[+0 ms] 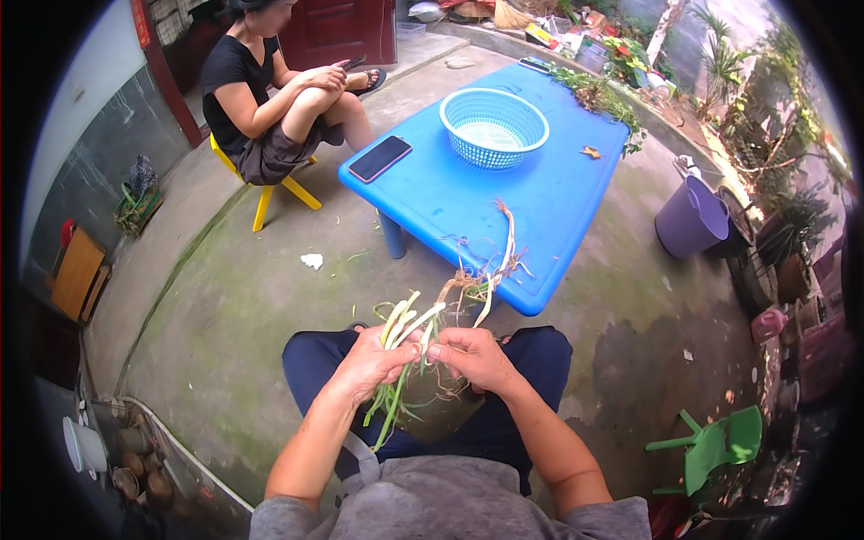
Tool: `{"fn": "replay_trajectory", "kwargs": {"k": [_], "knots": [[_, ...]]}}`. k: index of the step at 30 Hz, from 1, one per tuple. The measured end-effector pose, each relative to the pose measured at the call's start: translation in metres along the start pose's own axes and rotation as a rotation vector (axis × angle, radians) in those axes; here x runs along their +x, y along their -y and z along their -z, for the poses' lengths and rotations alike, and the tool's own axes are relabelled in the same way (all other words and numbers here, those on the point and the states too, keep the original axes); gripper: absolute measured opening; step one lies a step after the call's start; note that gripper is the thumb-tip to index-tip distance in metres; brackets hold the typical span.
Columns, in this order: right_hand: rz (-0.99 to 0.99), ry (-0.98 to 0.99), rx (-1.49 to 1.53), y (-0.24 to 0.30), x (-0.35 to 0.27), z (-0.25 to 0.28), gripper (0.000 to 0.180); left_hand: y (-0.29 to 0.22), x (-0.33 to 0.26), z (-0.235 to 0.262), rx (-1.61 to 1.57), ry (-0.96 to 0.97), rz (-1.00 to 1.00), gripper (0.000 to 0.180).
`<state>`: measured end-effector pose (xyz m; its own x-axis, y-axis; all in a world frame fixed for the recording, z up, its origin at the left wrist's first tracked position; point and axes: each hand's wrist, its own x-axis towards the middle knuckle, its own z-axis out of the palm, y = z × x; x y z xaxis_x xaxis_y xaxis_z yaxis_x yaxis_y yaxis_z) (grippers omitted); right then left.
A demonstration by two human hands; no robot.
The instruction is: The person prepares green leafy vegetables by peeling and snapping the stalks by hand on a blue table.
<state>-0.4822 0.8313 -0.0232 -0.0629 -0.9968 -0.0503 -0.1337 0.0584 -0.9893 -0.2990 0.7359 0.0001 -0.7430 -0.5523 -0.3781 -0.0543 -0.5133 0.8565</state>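
Note:
My left hand (371,362) is closed around a small bunch of scallions (394,326), their pale stalk ends pointing up and the green leaves (389,416) hanging below between my knees. Right beside it, my right hand (472,356) pinches one scallion stalk between thumb and fingers; the fingertips of both hands nearly meet. Just past my hands, peeled outer layers and brownish roots (472,283) lie at the near corner of the blue table (553,211), partly hanging over its edge.
The table holds a light blue plastic basket (497,155), a phone (380,159) and greens (598,97) along its far right edge. A person (261,99) sits on a yellow stool at the left. A purple bucket (691,218) and a green chair (720,450) stand at the right.

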Motion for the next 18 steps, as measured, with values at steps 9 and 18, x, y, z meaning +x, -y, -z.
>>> {"fn": "replay_trajectory", "kwargs": {"k": [9, 18], "knots": [[0.390, -0.454, -0.371, 0.011, -0.011, -0.014, 0.015, 0.017, 0.002, 0.003, -0.092, -0.112, -0.015, 0.021], [0.154, -0.214, -0.180, -0.003, -0.007, -0.012, 0.012, 0.024, 0.004, -0.007, -0.184, -0.090, 0.055, 0.009]]}}
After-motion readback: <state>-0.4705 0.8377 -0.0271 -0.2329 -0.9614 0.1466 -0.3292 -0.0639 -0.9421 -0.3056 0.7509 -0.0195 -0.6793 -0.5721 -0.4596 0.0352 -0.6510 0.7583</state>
